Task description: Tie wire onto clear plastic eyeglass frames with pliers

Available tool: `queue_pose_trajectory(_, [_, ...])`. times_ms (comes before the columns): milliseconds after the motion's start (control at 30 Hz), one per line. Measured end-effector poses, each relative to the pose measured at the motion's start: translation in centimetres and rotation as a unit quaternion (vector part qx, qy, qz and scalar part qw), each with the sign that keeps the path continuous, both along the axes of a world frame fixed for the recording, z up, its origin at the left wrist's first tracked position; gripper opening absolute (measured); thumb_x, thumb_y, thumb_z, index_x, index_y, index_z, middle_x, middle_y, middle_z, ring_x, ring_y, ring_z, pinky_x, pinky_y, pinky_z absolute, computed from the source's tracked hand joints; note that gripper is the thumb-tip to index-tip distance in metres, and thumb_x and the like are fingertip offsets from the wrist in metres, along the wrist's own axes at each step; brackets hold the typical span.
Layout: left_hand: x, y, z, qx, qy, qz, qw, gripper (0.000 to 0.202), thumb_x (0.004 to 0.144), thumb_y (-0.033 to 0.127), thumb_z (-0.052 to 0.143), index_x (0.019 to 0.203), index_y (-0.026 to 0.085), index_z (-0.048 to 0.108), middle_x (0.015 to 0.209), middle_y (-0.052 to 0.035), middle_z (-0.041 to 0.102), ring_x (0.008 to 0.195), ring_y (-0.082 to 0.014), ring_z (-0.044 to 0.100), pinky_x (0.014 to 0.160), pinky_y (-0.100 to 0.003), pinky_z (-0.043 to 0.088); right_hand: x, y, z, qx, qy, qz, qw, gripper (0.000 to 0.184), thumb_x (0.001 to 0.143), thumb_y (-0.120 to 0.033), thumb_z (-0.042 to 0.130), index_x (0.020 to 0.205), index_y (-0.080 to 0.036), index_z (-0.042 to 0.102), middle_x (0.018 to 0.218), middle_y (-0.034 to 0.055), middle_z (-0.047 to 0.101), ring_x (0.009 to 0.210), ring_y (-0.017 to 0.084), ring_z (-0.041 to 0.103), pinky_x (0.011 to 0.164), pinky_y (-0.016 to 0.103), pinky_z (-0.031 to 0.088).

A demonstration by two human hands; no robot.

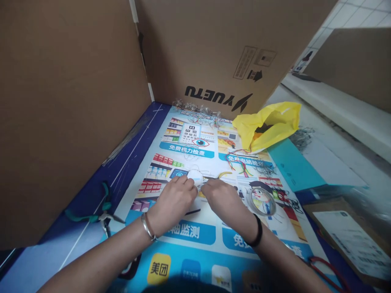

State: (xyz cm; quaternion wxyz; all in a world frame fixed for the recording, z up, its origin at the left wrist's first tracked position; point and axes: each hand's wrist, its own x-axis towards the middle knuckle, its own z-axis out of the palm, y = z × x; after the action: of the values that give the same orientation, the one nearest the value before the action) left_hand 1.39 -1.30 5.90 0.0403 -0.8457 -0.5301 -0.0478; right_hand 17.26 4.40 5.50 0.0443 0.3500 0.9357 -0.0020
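My left hand and my right hand meet over a printed poster that covers the table. The left hand's fingers are closed on a small white object. The right hand pinches a thin wire or pin that points at the white object. A metal bangle sits on my left wrist, a black band on my right. Coloured wires lie just beyond my right hand.
Cardboard walls stand at the left and back. A yellow plastic bag lies at the back right. Green-handled pliers lie left of my arm. Small clear parts line the back. A cardboard box sits at right.
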Motion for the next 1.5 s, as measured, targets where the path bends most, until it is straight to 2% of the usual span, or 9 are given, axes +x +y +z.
queue_pose_trajectory(433, [0.3,-0.1,-0.7,-0.019,0.006,0.001,1.0,0.01,0.081,0.006,0.051,0.081,0.014,0.057,0.079,-0.0067,0.057,0.078,-0.0247,0.05,0.064,-0.036,0.044,-0.4,-0.3,-0.4,-0.006,0.029,-0.002,1.0,0.015,0.084,-0.011,0.049,0.077,-0.017,0.061,0.082,0.0054,0.056,0.079,0.018,0.049,0.066,0.028,0.034])
queue_pose_trajectory(667, [0.5,-0.1,-1.0,-0.027,0.001,0.006,1.0,0.013,0.078,0.003,0.053,0.083,0.015,0.057,0.081,-0.0066,0.057,0.077,-0.0231,0.052,0.061,-0.033,0.045,-0.4,-0.4,-0.7,-0.014,0.039,-0.013,0.999,0.016,0.082,-0.008,0.048,0.077,-0.015,0.061,0.079,0.0064,0.056,0.075,0.018,0.051,0.062,0.028,0.035])
queue_pose_trajectory(1000, [-0.1,0.0,-0.8,-0.074,-0.072,0.054,0.993,0.017,0.079,0.001,0.049,0.08,0.015,0.057,0.081,-0.0054,0.058,0.074,-0.0191,0.055,0.064,-0.03,0.047,-0.2,0.2,-2.0,-0.071,0.142,-0.031,0.987,0.021,0.081,-0.007,0.046,0.07,-0.015,0.062,0.075,0.0063,0.059,0.072,0.017,0.054,0.064,0.027,0.037])
queue_pose_trajectory(1133, [-0.6,0.1,-1.2,-0.064,-0.118,0.083,0.987,0.02,0.08,0.002,0.046,0.082,0.016,0.059,0.079,-0.0041,0.058,0.069,-0.0175,0.054,0.06,-0.029,0.045,-0.2,0.5,-2.4,-0.117,0.232,-0.055,0.964,0.019,0.08,-0.008,0.049,0.069,-0.017,0.062,0.075,0.0039,0.061,0.076,0.015,0.056,0.068,0.025,0.039])
queue_pose_trajectory(1233, [-0.9,0.3,-1.7,-0.058,-0.186,0.099,0.976,0.022,0.083,0.006,0.045,0.087,0.017,0.063,0.08,-0.0044,0.06,0.071,-0.0174,0.056,0.062,-0.028,0.046,-0.2,0.7,-3.0,-0.147,0.303,-0.08,0.938,0.016,0.075,-0.006,0.053,0.068,-0.018,0.061,0.072,0.0009,0.061,0.074,0.014,0.055,0.067,0.024,0.039])
queue_pose_trajectory(1400, [-1.3,0.7,-2.5,-0.057,-0.334,0.131,0.932,0.022,0.081,0.008,0.048,0.087,0.019,0.067,0.084,-0.0038,0.064,0.077,-0.0169,0.059,0.069,-0.029,0.047,-0.3,0.6,-3.7,-0.196,0.405,-0.11,0.886,0.016,0.071,-0.006,0.055,0.069,-0.02,0.061,0.069,-0.0018,0.061,0.069,0.012,0.055,0.064,0.024,0.04])
queue_pose_trajectory(1500, [-1.3,1.0,-2.6,-0.06,-0.391,0.151,0.906,0.019,0.078,0.008,0.052,0.082,0.02,0.067,0.081,-0.0021,0.066,0.078,-0.0167,0.06,0.071,-0.029,0.046,-0.4,0.5,-3.7,-0.223,0.455,-0.123,0.853,0.013,0.073,-0.01,0.055,0.072,-0.02,0.062,0.07,-0.0016,0.061,0.069,0.012,0.056,0.064,0.024,0.042])
